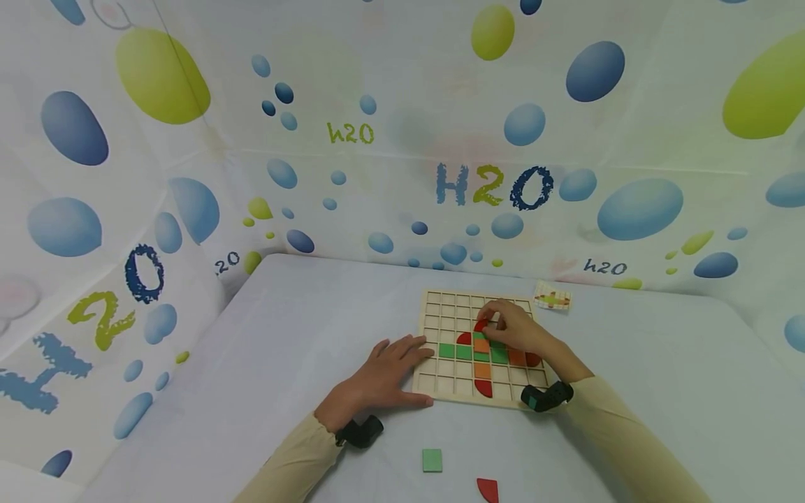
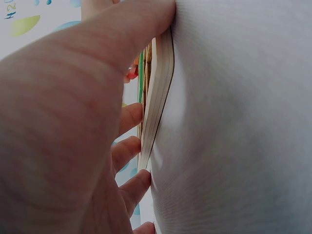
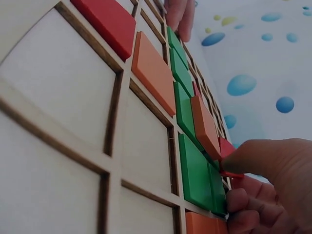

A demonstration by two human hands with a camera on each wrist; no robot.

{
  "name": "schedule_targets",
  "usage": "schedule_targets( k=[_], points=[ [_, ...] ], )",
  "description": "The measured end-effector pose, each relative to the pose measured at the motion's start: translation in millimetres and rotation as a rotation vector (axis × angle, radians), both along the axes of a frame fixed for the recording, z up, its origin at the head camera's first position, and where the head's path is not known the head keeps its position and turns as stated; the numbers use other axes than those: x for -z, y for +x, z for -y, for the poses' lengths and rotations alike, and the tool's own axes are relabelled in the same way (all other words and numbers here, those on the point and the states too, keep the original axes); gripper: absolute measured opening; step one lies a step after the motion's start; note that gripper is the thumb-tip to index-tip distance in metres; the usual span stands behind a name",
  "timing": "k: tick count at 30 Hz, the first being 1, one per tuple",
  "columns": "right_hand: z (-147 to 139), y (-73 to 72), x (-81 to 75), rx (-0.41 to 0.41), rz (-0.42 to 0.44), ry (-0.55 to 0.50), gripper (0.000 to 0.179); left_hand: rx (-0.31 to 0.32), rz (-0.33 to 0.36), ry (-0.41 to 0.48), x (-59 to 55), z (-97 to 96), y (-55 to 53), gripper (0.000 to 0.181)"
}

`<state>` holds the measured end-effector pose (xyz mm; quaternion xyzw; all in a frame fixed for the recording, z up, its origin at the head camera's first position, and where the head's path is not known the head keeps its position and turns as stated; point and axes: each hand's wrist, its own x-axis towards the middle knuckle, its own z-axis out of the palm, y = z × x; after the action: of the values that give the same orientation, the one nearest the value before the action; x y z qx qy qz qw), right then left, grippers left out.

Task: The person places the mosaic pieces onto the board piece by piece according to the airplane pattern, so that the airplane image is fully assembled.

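A wooden grid board (image 1: pixel 440 384) lies on the table, with green, orange and red tiles in several of its cells. My left hand (image 1: pixel 386 377) rests at the board's left edge, fingers spread and fingertips on the rim. Over the upper middle of the grid, my right hand (image 1: pixel 517 328) pinches a red quarter-circle tile (image 1: pixel 481 325) between thumb and fingers. Just below this tile is an orange tile (image 3: pixel 205 127), standing slightly proud of the green tiles (image 3: pixel 195 170) in the right wrist view. Part of the held tile is hidden by the thumb.
A small printed pattern card (image 1: pixel 553 298) lies past the board's far right corner. Nearer the person are a loose green square tile (image 1: pixel 432 460) and a red quarter-circle tile (image 1: pixel 488 489). A patterned curtain (image 1: pixel 390 209) hangs behind the table.
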<state>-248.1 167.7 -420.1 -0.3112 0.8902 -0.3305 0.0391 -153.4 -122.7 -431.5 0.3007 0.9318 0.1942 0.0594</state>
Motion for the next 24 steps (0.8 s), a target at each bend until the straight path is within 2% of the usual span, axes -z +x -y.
schedule_targets(
  k=[8,14,19,24],
  points=[
    [-1.0,-1.1,1.6,-0.014,-0.005,-0.07,0.009,-0.001,0.005,0.007,-1.1,0.2,0.9,0.075],
    [-0.9,-1.1,1.8,-0.006,-0.003,-0.074,0.009,-0.002,0.006,0.007,0.1,0.9,0.5,0.076],
    [-0.5,0.7,2.5,0.032,0.005,-0.097,0.009,0.0,0.006,0.009,-0.3,0.8,1.4,0.075],
    [0.2,0.1,4.7,0.118,0.036,-0.14,0.011,0.004,0.003,0.01,-1.1,0.6,1.8,0.075]
  ],
)
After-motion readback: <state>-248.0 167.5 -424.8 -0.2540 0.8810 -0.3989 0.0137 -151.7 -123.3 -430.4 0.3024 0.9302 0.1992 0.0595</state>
